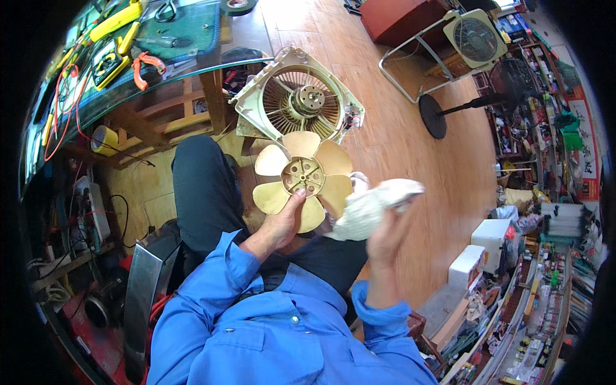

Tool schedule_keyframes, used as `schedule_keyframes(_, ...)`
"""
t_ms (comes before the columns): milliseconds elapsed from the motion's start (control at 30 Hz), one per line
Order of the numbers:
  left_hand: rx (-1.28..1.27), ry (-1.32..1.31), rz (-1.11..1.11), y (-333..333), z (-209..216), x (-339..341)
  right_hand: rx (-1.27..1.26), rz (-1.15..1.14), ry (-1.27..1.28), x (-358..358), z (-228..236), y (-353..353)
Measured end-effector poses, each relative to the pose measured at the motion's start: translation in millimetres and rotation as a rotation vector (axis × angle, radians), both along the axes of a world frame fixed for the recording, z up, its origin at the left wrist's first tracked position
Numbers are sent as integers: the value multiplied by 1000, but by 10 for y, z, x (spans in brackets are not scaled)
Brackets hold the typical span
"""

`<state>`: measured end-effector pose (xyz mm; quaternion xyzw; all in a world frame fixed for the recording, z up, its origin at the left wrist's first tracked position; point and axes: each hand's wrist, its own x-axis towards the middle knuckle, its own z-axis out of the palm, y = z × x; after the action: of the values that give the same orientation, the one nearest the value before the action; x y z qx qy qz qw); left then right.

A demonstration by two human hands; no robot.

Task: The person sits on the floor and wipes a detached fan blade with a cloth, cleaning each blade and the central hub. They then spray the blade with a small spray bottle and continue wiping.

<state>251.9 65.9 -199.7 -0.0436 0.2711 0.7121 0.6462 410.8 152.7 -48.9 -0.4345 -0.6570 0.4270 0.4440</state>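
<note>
A yellowed plastic fan blade [303, 144], with several broad petals round a ribbed hub, is held up over my lap. My left hand [284, 218] grips it from below, the thumb lying on the hub's lower edge. Just right of the blade, my right hand [388, 237] is closed on a bunched white cloth [378, 208]. Part of the cloth hangs behind the rightmost petals; whether it touches them I cannot tell. Beyond the blade stands a cream fan housing [256, 102] with its round grille and motor exposed.
On the glass-topped bench [186, 67] at the left lie orange-handled pliers [146, 67], a multimeter [109, 66] and a roll of black tape [238, 5]. A box fan [476, 38] and a black pedestal fan [513, 80] stand far right. Crowded shelves [545, 289] line the right side.
</note>
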Motion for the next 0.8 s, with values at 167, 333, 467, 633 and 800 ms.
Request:
schedule_keyframes(167, -12, 71, -2, -110, -96, 135, 501, 210, -762, -244, -437, -89)
schedule_keyframes(333, -84, -39, 31, -111, 62, -6, 437, -62, -1004, 213, -709, 591)
schedule_keyframes(467, -91, -1, 73, -79, -23, 25, 339, -161, -374, 341, -492, 701)
schedule_keyframes(633, -78, 35, 77, -65, 71, 55, 444, 80, -572, -243, -365, 203)
schedule_keyframes(800, -75, -33, 97, -47, 46, -185, 90, 20, -489, -335, -975, -202)
